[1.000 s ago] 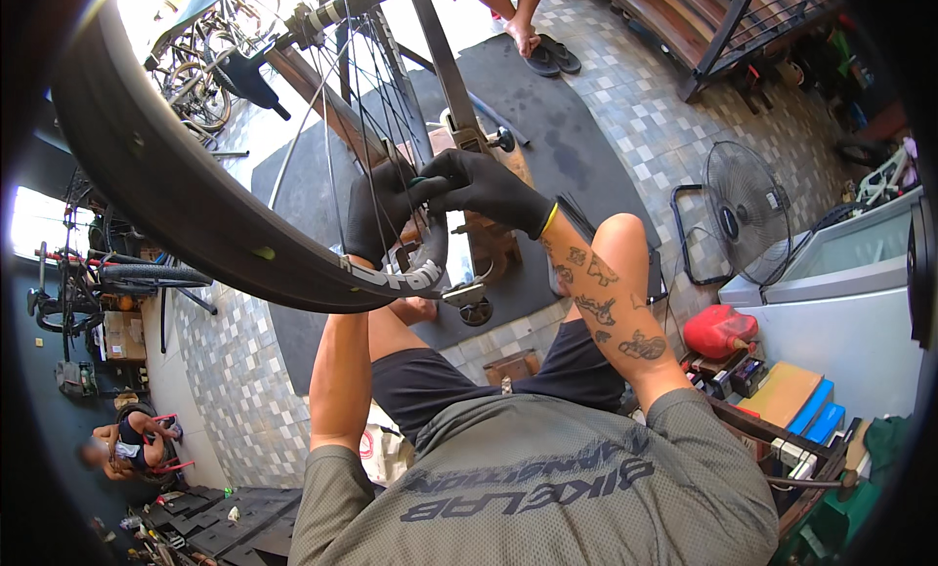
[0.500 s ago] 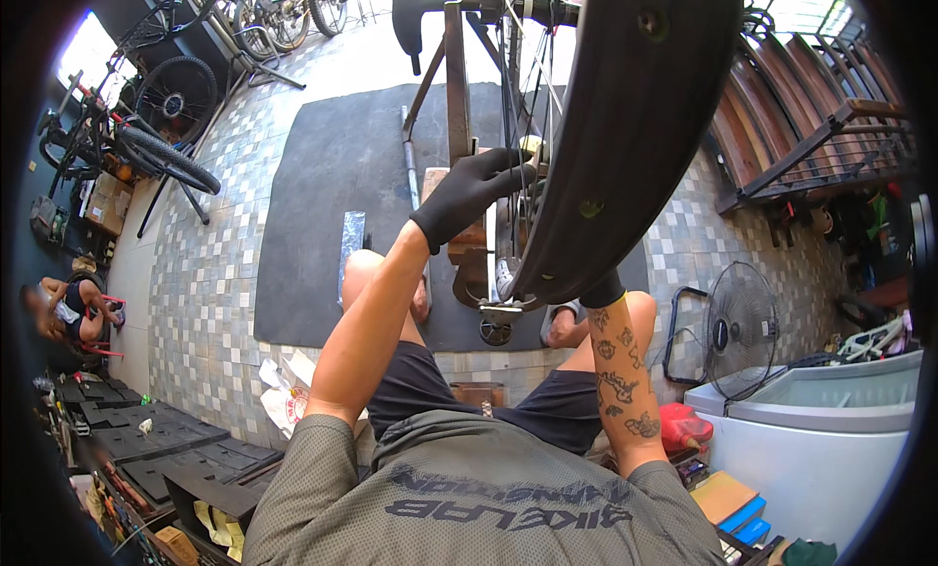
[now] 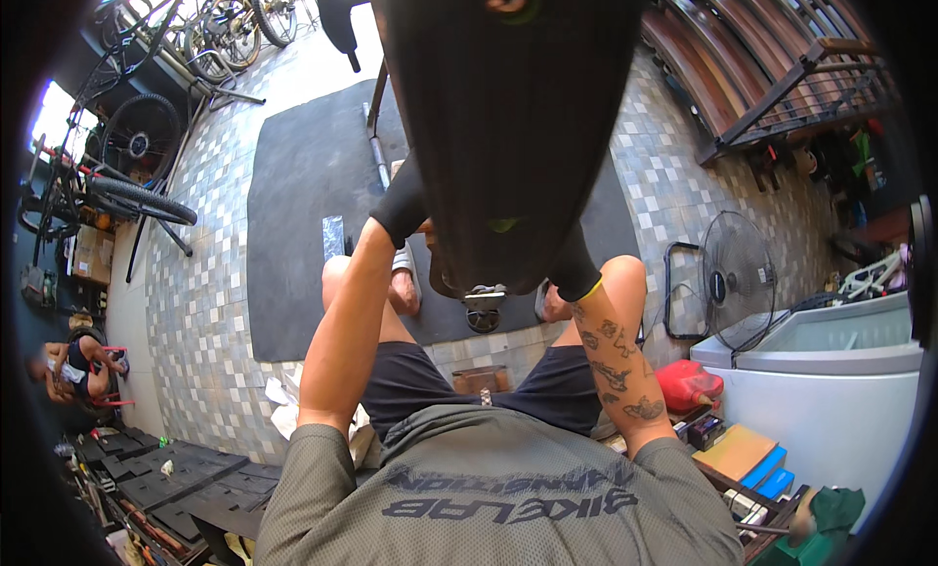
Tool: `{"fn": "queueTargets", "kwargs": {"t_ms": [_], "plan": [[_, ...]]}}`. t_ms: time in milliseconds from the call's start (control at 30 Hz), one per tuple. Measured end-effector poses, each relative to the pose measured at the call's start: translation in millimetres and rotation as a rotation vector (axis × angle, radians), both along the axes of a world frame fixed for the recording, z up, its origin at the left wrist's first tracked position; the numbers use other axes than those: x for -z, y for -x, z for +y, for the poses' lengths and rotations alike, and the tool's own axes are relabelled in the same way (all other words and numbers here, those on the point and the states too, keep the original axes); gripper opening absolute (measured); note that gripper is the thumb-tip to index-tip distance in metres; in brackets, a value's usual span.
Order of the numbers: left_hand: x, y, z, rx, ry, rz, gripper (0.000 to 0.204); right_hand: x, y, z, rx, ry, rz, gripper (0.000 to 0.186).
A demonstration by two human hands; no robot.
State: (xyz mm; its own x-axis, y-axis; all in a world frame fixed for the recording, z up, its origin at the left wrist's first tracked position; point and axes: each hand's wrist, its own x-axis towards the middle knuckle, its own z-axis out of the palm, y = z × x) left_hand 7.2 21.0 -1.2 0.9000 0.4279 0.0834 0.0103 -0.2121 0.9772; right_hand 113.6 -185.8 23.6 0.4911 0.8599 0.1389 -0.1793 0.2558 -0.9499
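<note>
A bicycle wheel (image 3: 508, 126) stands upright close in front of me, seen edge-on. Its broad black rim shows a few round holes, and no tyre is visible on it. My left hand (image 3: 403, 203), in a black glove, reaches to the wheel's left side; its fingers are hidden behind the rim. On the other side, my right hand (image 3: 575, 263), also in a black glove, is near the lower rim with its fingers out of sight. Part of a metal stand (image 3: 376, 102) shows left of the wheel. Whether either hand grips anything is hidden.
A dark mat (image 3: 303, 175) covers the tiled floor below. To the right are a black fan (image 3: 723, 285), a white chest (image 3: 811, 395) and a red container (image 3: 689, 385). Bikes (image 3: 147, 141) stand at left, where another person (image 3: 83, 366) sits. Black cases (image 3: 166, 483) lie lower left.
The wheel now appears further left and more squarely edge-on, as the whole view has shifted. My left hand's fingers, visible earlier beside the spokes, are now behind the rim.
</note>
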Motion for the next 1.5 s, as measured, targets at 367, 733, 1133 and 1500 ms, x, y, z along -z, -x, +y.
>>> {"fn": "queueTargets", "kwargs": {"t_ms": [367, 733, 1133, 1500], "plan": [[-24.4, 6.9, -16.7, -0.059, 0.048, 0.093, 0.063, 9.3, -21.5, 19.5, -0.165, 0.156, -0.253, 0.023], [-11.2, 47.9, -22.8, -0.081, 0.182, -0.040, 0.026, 16.8, -29.0, 33.2, -0.529, 0.029, 0.171, 0.047], [-34.1, 37.5, -38.7, -0.054, -0.226, -0.001, 0.033, 1.9, -34.1, 22.6, -0.546, 0.140, 0.097, 0.046], [-4.9, 18.3, -24.7, -0.345, -0.071, 0.044, 0.050, 54.2, -38.1, 47.6, -0.235, -0.056, 0.287, 0.025]]}}
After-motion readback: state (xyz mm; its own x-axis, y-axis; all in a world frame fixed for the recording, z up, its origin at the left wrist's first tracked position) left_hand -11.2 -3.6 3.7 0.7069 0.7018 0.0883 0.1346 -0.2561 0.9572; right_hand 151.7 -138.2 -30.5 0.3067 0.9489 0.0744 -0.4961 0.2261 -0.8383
